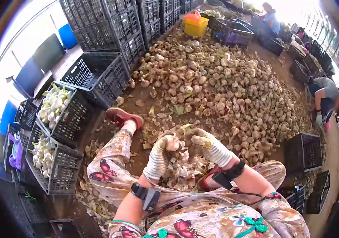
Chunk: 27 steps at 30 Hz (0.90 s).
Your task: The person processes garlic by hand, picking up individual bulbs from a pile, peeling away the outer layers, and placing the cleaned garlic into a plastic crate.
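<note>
My left hand (157, 160), in a white ribbed glove with dirty fingertips, is closed around a garlic bulb (172, 143) with pale, pinkish skin. Close by on the right, my right hand (213, 149) wears a matching glove. Its fingers are curled in beside the bulb, and whatever they pinch is hidden. Below both hands, between my legs, lies a heap of loose papery garlic skins (183, 170). Just ahead spreads a large pile of untrimmed garlic bulbs (217, 83), soil-stained.
At my left stand black crates (64, 168) of cleaned white garlic, beside an empty crate (94, 75) and tall crate stacks (106, 23). A yellow bucket (196, 27) stands behind the pile. Another crate (304, 152) is at right. Co-workers (328, 93) sit farther off.
</note>
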Available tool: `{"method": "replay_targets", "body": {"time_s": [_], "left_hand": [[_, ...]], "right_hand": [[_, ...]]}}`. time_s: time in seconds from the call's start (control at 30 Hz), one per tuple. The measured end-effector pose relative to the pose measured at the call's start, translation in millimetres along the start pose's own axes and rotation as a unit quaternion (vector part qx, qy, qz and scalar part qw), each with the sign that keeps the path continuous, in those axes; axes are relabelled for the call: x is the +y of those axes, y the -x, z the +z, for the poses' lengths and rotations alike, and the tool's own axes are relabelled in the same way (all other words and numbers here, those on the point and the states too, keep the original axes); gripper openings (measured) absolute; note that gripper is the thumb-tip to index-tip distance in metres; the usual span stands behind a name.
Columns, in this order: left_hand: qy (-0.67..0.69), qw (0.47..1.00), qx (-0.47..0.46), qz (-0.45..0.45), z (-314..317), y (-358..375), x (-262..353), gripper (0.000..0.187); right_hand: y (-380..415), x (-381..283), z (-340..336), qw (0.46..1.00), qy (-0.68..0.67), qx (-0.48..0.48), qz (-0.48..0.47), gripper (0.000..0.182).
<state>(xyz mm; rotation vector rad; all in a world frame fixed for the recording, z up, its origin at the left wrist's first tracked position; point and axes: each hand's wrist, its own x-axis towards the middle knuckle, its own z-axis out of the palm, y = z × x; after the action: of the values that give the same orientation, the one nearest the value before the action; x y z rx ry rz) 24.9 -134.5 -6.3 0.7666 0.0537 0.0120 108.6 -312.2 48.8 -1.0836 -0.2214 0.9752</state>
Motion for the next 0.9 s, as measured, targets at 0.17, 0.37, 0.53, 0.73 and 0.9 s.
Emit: {"method": "replay_targets", "body": {"time_s": [0.17,0.37,0.53,0.73,0.9], "left_hand": [[-0.203,0.978,0.017,0.042,19.0,-3.4,5.6,0.043],[-0.160,0.987,0.016,-0.001,20.6,3.4,5.3,0.040],[-0.018,0.995,0.040,-0.084,17.9,0.1,2.5,0.045],[0.091,0.987,0.034,-0.129,20.3,6.9,2.3,0.049],[0.133,0.979,0.064,-0.144,21.7,6.0,-2.1,0.047]], "right_hand": [[7.8,-11.6,20.6,0.982,0.178,0.058,-0.002,0.029],[-1.9,11.2,2.7,0.994,0.103,0.034,-0.025,0.026],[4.8,3.9,5.5,0.994,0.107,0.003,-0.001,0.028],[1.6,-2.8,-10.9,0.960,0.268,-0.046,-0.065,0.030],[-2.6,-20.8,-14.9,0.853,0.492,-0.046,-0.167,0.020]]}}
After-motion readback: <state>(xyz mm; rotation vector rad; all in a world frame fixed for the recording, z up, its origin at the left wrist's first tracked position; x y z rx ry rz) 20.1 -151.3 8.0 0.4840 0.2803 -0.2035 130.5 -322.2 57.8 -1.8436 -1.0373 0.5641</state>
